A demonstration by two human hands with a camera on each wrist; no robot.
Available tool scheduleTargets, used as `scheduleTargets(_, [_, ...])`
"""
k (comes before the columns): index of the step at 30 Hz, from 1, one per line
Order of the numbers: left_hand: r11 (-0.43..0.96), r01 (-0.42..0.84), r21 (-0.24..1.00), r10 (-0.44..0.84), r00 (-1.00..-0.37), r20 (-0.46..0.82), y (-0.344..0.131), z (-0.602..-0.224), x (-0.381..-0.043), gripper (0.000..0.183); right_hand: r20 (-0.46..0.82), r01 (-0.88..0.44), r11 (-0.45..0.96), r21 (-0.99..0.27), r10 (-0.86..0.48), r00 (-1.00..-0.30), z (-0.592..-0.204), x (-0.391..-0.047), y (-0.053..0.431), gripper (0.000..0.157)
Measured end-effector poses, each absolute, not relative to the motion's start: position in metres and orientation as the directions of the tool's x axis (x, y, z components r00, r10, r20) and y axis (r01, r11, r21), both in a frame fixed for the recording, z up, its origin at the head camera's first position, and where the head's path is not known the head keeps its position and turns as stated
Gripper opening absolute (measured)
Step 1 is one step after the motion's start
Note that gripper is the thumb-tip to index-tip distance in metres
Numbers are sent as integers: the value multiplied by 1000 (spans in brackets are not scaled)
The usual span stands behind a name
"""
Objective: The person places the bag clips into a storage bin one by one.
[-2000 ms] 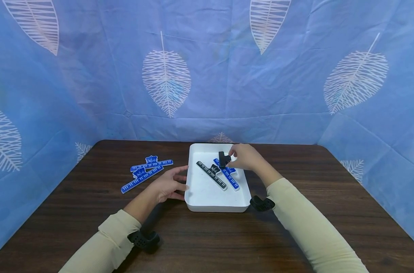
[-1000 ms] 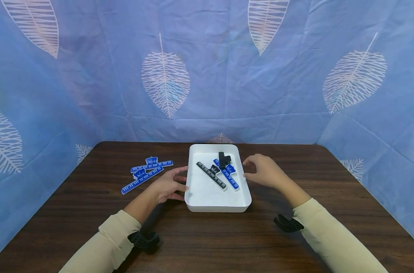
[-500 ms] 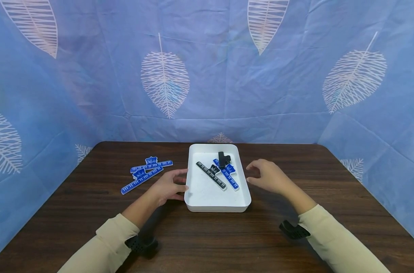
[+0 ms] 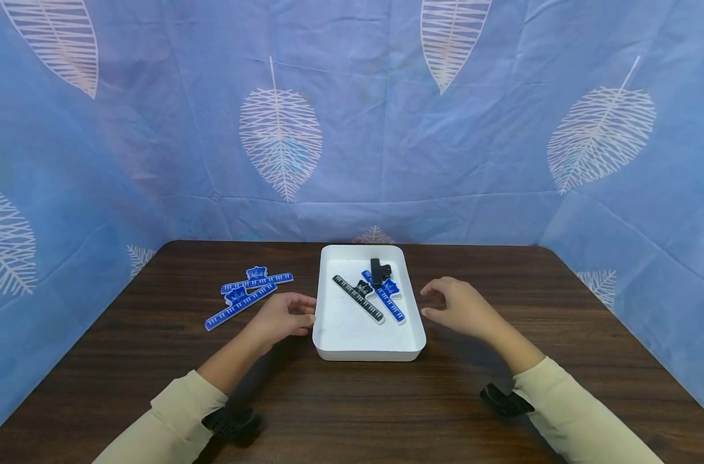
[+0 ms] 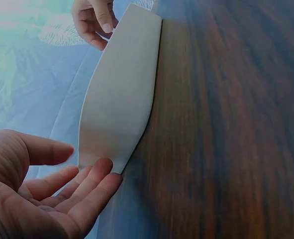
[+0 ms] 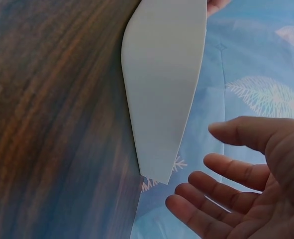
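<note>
A dark wooden table (image 4: 352, 406) is carrying everything, and a white tray (image 4: 352, 336) is sitting flat near its far edge. Neither hand is gripping the tray, so a knock from one side could be enough to slide it. The left hand (image 4: 282, 317) is lying at the tray's left wall with its fingers loosely bent, grasping nothing; whether the tips are touching the wall is hard to tell. The right hand (image 4: 463, 310) is hovering beside the right wall, apart from it, fingers gently curved around nothing. If both were pressing inward unevenly, the tray could twist.

Outside, left of the tray, the lower blue clip (image 4: 240, 308) is lying against the upper blue clip (image 4: 257, 282); catching one could drag the other. Inside, the long black clip (image 4: 359, 299) is lying beside the blue clip (image 4: 392, 307), their handles crowding close, so lifting one might snag its neighbour. The compact-looking black clip (image 4: 377, 272) is perching at that blue clip's far end, and a jolt could be toppling it.
</note>
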State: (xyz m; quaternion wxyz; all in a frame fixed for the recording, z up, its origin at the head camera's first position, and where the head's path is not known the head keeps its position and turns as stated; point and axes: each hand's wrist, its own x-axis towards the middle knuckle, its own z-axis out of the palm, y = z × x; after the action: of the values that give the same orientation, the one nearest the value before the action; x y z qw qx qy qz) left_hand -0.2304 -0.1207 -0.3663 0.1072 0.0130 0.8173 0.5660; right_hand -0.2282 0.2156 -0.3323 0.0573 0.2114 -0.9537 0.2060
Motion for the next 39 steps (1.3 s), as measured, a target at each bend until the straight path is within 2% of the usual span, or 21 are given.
scheduleTargets(13, [440, -12, 898, 131, -988, -77, -130, -362, -216, 24, 304, -508, 784, -358, -416, -857, -341, -220, 219, 40])
scheduleTargets(18, [458, 37, 888, 110, -994, -15, -137, -362, -211, 23, 293, -494, 781, -383, -405, -866, -342, -218, 221, 45])
scheduleTargets(23, [563, 180, 807, 166, -981, 103, -145, -361, -206, 21, 224, -443, 761, -474, -382, -896, -342, -216, 224, 47])
scheduleTargets(26, [619, 299, 726, 247, -952, 181, -151, -360, -203, 22, 157, -384, 728, -568, -363, -919, -342, -216, 225, 48])
scheduleTargets(30, [627, 422, 655, 346, -904, 251, -156, -359, -200, 25, 80, -301, 674, -675, -338, -938, -344, -216, 227, 48])
scheduleTargets(39, [685, 535, 494, 414, -844, 340, -165, -358, -196, 28, -24, -164, 515, -841, -340, -940, -347, -218, 225, 54])
